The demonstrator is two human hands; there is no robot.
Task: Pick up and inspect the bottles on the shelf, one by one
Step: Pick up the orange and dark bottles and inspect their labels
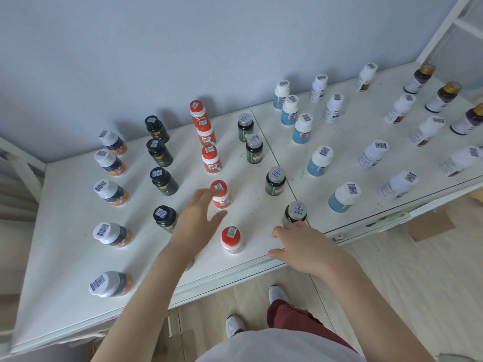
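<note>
Orange bottle [221, 195] | left hand [194, 223] fingers spread beside it | right hand [303, 248] fingers loose

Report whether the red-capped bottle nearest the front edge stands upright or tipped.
Upright: the red-capped white plastic bottle stands on its base, stickered cap facing up.

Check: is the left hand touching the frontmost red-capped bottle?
Apart. The head view shows a strip of bare white shelf between the left hand and the frontmost red-capped bottle.
</note>
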